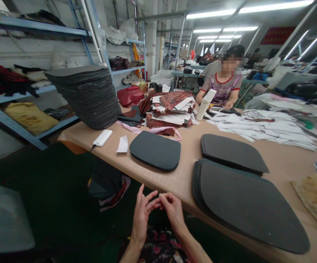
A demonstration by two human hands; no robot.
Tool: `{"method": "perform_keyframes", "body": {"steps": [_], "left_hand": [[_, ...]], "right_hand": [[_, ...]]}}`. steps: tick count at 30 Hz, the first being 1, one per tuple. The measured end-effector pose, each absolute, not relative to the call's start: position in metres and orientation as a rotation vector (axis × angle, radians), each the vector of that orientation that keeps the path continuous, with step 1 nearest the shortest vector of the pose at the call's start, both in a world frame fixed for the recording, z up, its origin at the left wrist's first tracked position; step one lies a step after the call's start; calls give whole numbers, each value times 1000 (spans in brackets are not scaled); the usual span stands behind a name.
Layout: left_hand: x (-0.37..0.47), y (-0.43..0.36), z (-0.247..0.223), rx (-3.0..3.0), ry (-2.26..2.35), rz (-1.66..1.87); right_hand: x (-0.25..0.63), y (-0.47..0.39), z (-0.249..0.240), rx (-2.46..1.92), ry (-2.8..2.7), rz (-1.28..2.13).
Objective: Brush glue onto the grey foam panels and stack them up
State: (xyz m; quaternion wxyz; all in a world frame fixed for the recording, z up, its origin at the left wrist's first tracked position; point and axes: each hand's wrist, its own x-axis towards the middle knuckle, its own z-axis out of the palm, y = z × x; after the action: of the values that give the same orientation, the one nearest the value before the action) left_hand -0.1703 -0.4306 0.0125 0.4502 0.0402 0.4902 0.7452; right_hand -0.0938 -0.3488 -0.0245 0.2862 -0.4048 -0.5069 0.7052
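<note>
Both my hands are in front of the table's near edge, low in the view. My left hand (142,210) has its fingers spread, with nothing in it. Beside it, my right hand (173,209) is closed, thumb and forefinger pinched together at the left hand's fingertips; anything between them is too small to make out. Beyond the hands, a small stack of dark rounded panels (155,149) lies on the brown-covered table (187,160). To the right are a second stack of dark panels (229,151) and a larger, nearer one (246,201).
A tall leaning stack of dark panels (85,95) stands at the table's left end, near a white power bank (102,138) and a paper slip (122,144). Patterned pieces (172,106), a white bottle (206,105) and white pieces (265,124) lie farther back. A person (224,80) works opposite.
</note>
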Motion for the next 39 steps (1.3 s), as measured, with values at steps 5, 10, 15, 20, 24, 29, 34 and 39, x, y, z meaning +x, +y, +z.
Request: {"method": "perform_keyframes", "body": {"steps": [5, 10, 15, 20, 24, 29, 34, 39], "left_hand": [[-168, -430, 19, -152, 915, 1850], [-172, -428, 20, -350, 722, 1799], [-187, -428, 19, -399, 630, 1910], [-199, -422, 21, -447, 566, 2011], [-196, -416, 21, -486, 592, 2023], [-201, -416, 15, -571, 676, 2026], [-210, -422, 24, -495, 755, 2062], [-199, -426, 36, -345, 804, 2017]], "right_hand": [[-92, -349, -21, -1121, -1457, 1617], [-89, -344, -24, -1095, -1471, 1560], [-82, -332, -36, -1171, -1222, 1625], [-84, -343, -24, -1032, -1595, 1700], [-89, -365, -23, -676, -2014, 1366], [-86, -389, -29, -174, -2361, 1075], [-90, -391, -26, -122, -2660, 938], [-95, -382, -43, -363, -2598, 934]]}}
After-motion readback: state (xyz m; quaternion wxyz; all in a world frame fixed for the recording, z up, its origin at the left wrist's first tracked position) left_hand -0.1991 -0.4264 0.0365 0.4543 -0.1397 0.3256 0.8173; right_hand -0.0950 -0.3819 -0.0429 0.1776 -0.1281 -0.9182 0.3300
